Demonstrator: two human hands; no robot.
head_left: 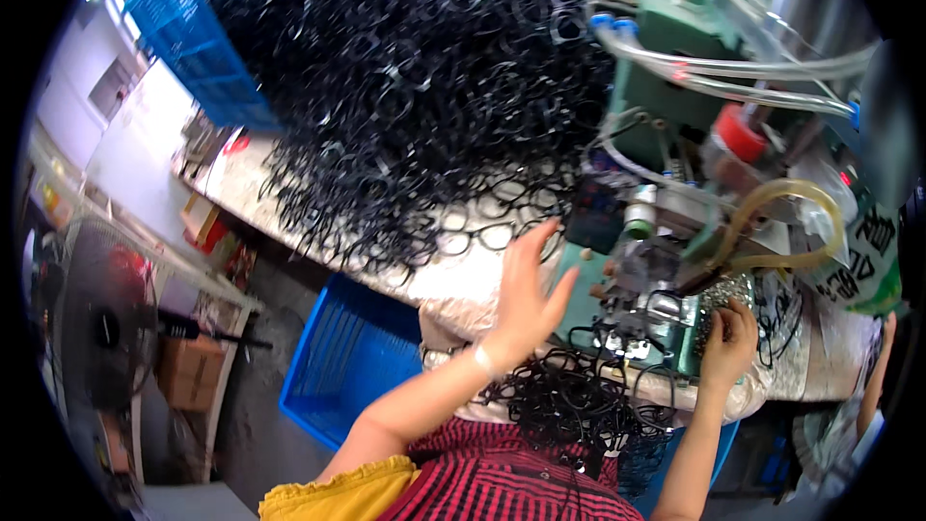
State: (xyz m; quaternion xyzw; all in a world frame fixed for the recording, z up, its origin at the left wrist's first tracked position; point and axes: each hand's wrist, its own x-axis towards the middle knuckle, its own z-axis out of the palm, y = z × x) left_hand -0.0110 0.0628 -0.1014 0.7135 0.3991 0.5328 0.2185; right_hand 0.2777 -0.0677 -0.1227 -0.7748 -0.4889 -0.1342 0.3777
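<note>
My left hand (526, 304) is raised over the near edge of the table, fingers spread, holding nothing. Just beyond its fingertips lies a black eyeglass frame (479, 239), at the fringe of a huge pile of similar black frames (415, 58). Curled fingers bring my right hand (730, 342) down at a tray of small shiny metal parts (723, 291); whatever is between the fingertips is too small to make out. Between the hands stands a bench machine (641, 294) with a metal fixture. More black frames (569, 396) hang in a tangle below it, against my lap.
Clear hoses (733, 68) and a yellowish tube (834, 222) run around the machine. A blue crate (207, 48) tips beside the pile; a blue basket (342, 367) sits on the floor left. A fan (106, 323) stands far left. Another person's arm (876, 367) shows far right.
</note>
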